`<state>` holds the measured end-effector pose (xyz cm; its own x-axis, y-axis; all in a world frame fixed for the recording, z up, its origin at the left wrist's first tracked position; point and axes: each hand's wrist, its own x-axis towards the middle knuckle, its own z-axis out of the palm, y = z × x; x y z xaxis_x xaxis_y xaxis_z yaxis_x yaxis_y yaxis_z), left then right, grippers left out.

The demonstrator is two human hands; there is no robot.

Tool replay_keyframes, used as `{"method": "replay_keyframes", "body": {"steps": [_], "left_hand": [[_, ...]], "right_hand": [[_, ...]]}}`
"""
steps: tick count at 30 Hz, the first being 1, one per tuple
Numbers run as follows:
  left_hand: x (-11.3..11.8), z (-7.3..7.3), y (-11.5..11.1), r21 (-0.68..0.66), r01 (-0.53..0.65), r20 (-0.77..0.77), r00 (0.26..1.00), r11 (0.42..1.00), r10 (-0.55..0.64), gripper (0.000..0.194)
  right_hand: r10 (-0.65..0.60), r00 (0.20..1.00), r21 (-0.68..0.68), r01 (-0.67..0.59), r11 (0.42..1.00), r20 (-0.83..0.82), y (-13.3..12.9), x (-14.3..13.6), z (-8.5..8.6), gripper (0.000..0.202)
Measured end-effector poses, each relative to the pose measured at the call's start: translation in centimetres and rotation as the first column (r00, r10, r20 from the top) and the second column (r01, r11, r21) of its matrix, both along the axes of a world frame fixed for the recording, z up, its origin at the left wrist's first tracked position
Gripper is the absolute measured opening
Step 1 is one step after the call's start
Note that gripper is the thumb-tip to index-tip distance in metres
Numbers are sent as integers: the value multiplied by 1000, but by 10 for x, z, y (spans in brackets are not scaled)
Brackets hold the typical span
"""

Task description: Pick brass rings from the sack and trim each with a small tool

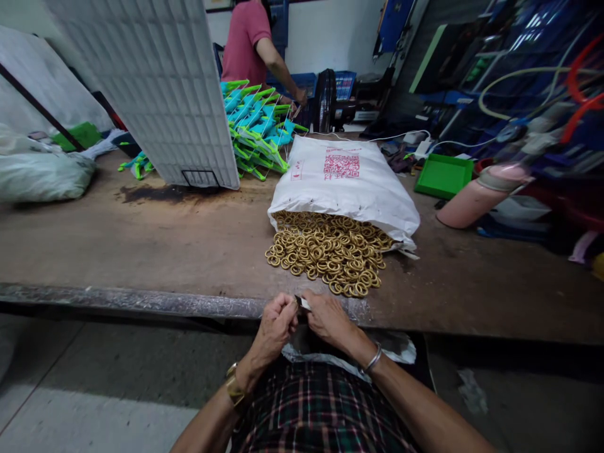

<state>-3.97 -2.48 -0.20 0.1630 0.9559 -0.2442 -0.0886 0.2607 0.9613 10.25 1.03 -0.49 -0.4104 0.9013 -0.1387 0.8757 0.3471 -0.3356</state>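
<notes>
Close together at the table's front edge, both my hands are closed. My left hand pinches something small that its fingers mostly hide. My right hand grips a small flat blade-like tool, pale with a dark end, which reaches to the left fingertips. Just beyond them, a heap of gold-coloured rings spills onto the tabletop from the mouth of a white sack. The sack lies on its side, with a red printed code on top. Below my hands, white plastic is partly visible at my lap.
A tall white ribbed panel stands left of the sack, with bundled green and blue plastic pieces behind it. To the right are a green tray and a tilted pink bottle. Another person works at the back.
</notes>
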Motion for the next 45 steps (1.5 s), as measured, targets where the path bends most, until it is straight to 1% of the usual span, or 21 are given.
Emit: {"method": "replay_keyframes", "body": {"steps": [2, 4, 6, 8, 10, 12, 14, 17, 19, 20, 22, 26, 29, 33, 35, 37, 38, 40, 42, 43, 45], "left_hand": [[-2, 6, -6, -19, 56, 85, 995, 998, -55, 30], [-3, 10, -10, -57, 102, 207, 974, 993, -88, 28], [-4, 12, -10, -117, 94, 325, 944, 989, -51, 27], [-5, 10, -6, -182, 56, 403, 915, 982, 23, 27], [-8, 6, 0, -220, 22, 436, 897, 975, 78, 26], [-11, 3, 4, -223, -8, 447, 888, 975, 109, 25], [-14, 1, 6, -211, -33, 464, 876, 977, 130, 22], [-19, 0, 8, -234, -31, 526, 837, 972, 153, 16], [-21, -2, 9, -277, -3, 569, 806, 961, 166, 21], [-22, -2, 10, -302, 11, 586, 791, 953, 177, 23], [-23, -4, 11, -345, 22, 616, 759, 938, 209, 22], [-24, -8, 15, -396, 4, 656, 701, 918, 280, 17], [-26, -10, 19, -394, -20, 642, 710, 919, 291, 15], [-27, -9, 26, -352, 0, 626, 744, 936, 236, 16], [-25, -8, 30, -331, 5, 612, 763, 944, 210, 19], [-21, -8, 34, -318, -28, 558, 802, 948, 211, 21], [-18, -8, 36, -307, -63, 507, 834, 950, 219, 23], [-12, -10, 40, -258, -147, 353, 906, 955, 234, 30], [-5, -13, 43, -185, -195, 179, 957, 963, 228, 38], [-2, -13, 44, -153, -195, 109, 971, 969, 213, 41], [5, -14, 46, -115, -155, 15, 987, 981, 157, 41]], "right_hand": [[-28, 999, 26, 28, 999, 18, 6, 0, -2, 21], [-46, 999, 62, 45, 997, 16, 14, -2, -3, 20], [-87, 996, 116, 84, 990, 19, 23, -5, -2, 19], [-135, 991, 177, 130, 976, 16, 33, -11, 1, 18], [-161, 987, 229, 153, 961, 15, 44, -19, 5, 22], [-142, 989, 248, 128, 960, 41, 55, -26, 9, 30], [-111, 988, 234, 84, 969, 103, 64, -31, 12, 34], [-70, 978, 194, 32, 981, 196, 73, -37, 14, 32], [-60, 974, 182, 19, 983, 219, 76, -39, 14, 31], [-58, 973, 177, 18, 984, 223, 77, -40, 13, 30], [-67, 971, 166, 28, 986, 230, 78, -41, 12, 27], [-93, 969, 166, 55, 985, 230, 78, -43, 8, 24], [-93, 976, 172, 60, 983, 195, 79, -41, 6, 24], [-120, 985, 183, 96, 978, 127, 78, -36, 5, 22], [-127, 990, 179, 113, 977, 67, 77, -32, 5, 20], [-129, 991, 154, 131, 979, -28, 75, -27, 5, 19], [-127, 987, 132, 138, 981, -94, 73, -24, 5, 17], [-118, 960, 80, 143, 986, -255, 67, -19, 6, 10], [-109, 902, 16, 127, 992, -417, 60, -13, 8, 10], [-106, 867, -23, 109, 994, -487, 56, -10, 10, 13], [-124, 793, -110, 72, 991, -597, 49, -6, 13, 16]]}}
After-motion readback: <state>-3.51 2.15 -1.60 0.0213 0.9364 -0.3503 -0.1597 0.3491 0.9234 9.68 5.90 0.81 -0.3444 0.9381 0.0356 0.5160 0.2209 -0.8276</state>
